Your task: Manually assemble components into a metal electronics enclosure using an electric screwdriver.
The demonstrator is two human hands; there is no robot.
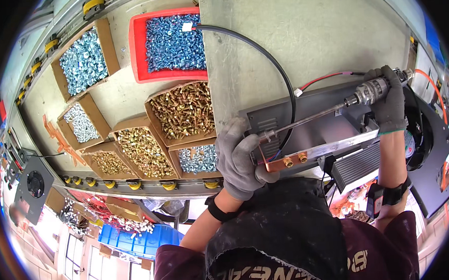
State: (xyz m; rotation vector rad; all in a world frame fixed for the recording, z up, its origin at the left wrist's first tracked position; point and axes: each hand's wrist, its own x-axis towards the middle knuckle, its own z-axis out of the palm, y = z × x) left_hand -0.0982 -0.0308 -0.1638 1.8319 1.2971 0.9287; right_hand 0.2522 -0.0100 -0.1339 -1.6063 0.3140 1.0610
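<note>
My right hand, in a grey glove, is wrapped around the body of a pneumatic screwdriver with a long thin shaft. The shaft slants down to the left, and its socket end sits beside my left hand. Gloved too, that hand has its fingers curled at the left end of a metal assembly; whatever they pinch is hidden. Two brass fittings stick out from the assembly's near side. Behind it lies a dark grey sheet-metal panel with vent slots.
Cardboard boxes of screws and nuts stand to the left, with a red tray of bluish screws behind. A black cable arches over the bench. A finned heat sink and a dark fan are at right.
</note>
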